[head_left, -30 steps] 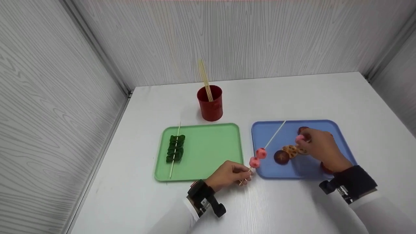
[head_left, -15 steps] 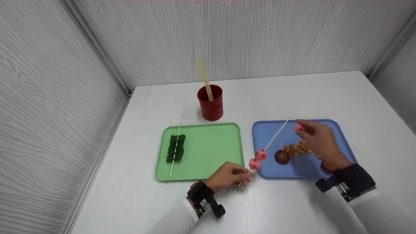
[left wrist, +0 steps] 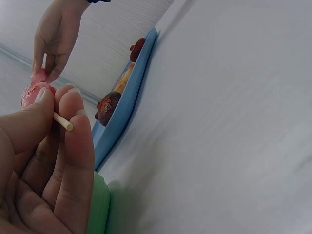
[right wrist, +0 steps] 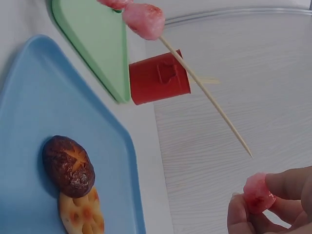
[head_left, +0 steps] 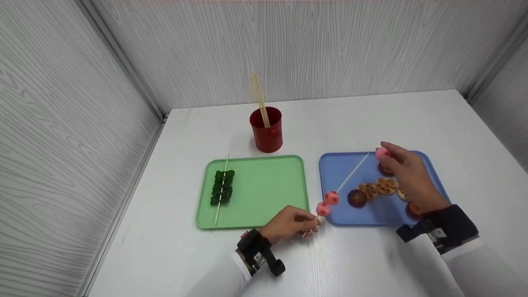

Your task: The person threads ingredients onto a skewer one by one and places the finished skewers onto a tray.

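Observation:
My left hand point(head_left: 291, 223) pinches the lower end of a bamboo skewer point(head_left: 352, 173) between thumb and fingers, over the gap between the two trays. Two pink meatballs point(head_left: 327, 203) are threaded on it near that hand; the bare pointed end slants up and right. Above the far part of the blue tray, my right hand point(head_left: 408, 175) pinches a loose pink meatball point(head_left: 382, 153) between thumb and fingertips. In the right wrist view this meatball point(right wrist: 258, 192) is just past the skewer's tip, with a small gap between them.
The blue tray point(head_left: 336, 165) holds mushroom caps point(head_left: 357, 198) and lotus root slices point(head_left: 386, 186), partly hidden by the right hand. On the green tray point(head_left: 268, 185) lies a skewer of folded green leaves point(head_left: 222, 187). Behind stands a red cup point(head_left: 268, 138) of spare skewers point(head_left: 260, 97).
The right hand has lifted the pink meatball from over the tray's middle to its far side, close to the skewer's tip. The left hand has hardly moved; the skewer tips slightly more rightward.

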A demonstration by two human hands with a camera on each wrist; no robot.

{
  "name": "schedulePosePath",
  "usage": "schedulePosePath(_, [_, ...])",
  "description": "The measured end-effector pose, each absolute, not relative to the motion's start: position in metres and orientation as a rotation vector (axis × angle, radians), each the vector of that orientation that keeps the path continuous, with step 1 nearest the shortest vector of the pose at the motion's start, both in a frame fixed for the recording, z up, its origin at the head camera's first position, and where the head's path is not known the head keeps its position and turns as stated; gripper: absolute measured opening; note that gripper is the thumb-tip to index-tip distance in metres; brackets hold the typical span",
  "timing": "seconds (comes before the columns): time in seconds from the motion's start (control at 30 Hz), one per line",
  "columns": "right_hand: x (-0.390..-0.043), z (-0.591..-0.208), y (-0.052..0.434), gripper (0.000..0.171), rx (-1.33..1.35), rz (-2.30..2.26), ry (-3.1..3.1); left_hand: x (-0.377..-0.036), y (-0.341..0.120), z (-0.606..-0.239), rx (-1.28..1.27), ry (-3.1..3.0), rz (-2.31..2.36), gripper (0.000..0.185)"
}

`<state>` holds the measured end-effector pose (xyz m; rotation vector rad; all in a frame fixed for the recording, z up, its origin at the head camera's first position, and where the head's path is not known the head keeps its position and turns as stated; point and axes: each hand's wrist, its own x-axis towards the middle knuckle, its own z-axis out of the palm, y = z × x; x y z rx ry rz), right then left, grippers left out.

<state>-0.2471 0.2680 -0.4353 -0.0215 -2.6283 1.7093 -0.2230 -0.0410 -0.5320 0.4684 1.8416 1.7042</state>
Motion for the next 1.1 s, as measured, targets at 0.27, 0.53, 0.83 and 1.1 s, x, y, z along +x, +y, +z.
schedulePosePath(0.27, [-0.2503,-0.4379,0.2703,0.045,0.040,1.976,-2.387,-0.2237,-0.0410,-0.5293,0.515,1.851,1.694,0.015])
schedulePosePath(0.53, [-0.2472,-0.4390,0.2683,0.056,-0.047,1.808,-2.544,-0.2245,-0.0405,-0.5292,0.553,1.848,1.674,0.016])
schedulePosePath(0.83, [-0.2446,-0.4388,0.2675,0.056,-0.026,1.738,-2.607,-0.2255,-0.0414,-0.5292,0.605,1.881,1.634,0.016])
schedulePosePath(1.1, [-0.2455,-0.4376,0.2687,0.059,-0.037,1.719,-2.631,-0.2263,-0.0407,-0.5274,0.633,1.909,1.594,0.015])
